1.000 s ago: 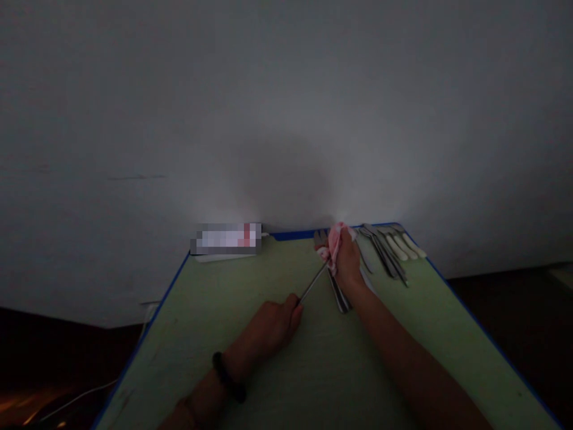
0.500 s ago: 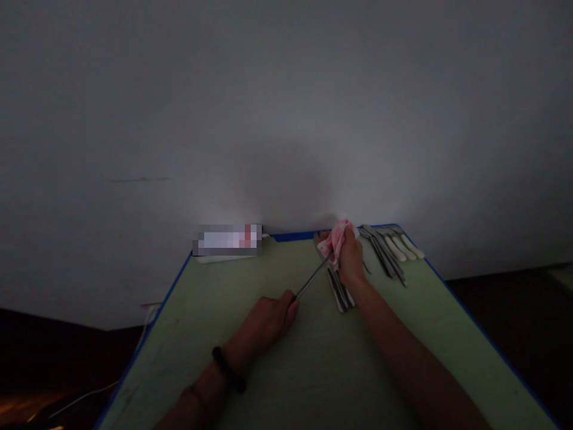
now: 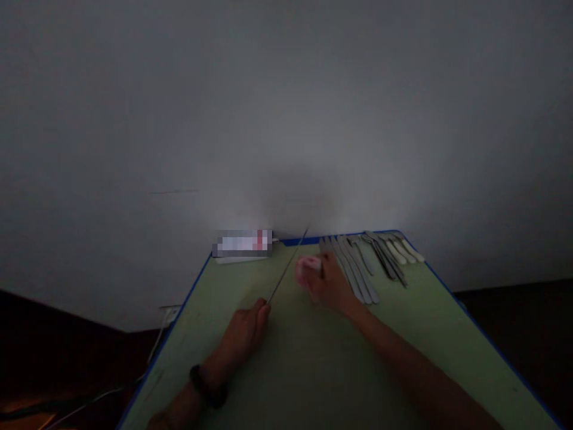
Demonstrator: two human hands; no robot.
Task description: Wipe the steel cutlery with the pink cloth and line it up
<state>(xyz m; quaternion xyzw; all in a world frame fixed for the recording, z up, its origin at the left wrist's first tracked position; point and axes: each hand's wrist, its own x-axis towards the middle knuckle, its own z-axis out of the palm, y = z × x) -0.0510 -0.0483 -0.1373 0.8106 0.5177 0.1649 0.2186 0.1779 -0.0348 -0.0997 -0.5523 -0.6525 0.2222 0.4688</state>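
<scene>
In my left hand (image 3: 248, 325) is the handle end of a thin metal table knife (image 3: 286, 269), seen edge-on. Its blade points up and away, towards the far edge of the table. My right hand (image 3: 329, 280) is closed around a crumpled pink-and-white cloth (image 3: 305, 269). The cloth is just right of the blade; a small gap seems to separate them. Beside and partly behind my right hand, several metal table knives (image 3: 358, 272) lie in a row on the table.
Forks and spoons (image 3: 384, 257), some dark-handled, lie further right, beside white-handled cutlery (image 3: 396, 249). A blurred-out box (image 3: 242, 243) rests on a white object at the far left. The green table (image 3: 313, 370) has blue edging and meets a grey wall (image 3: 286, 119).
My right hand with the cloth has moved left and nearer, off the knife, baring its blade. My left hand has shifted left and the knife points more steeply away. The view has shifted slightly.
</scene>
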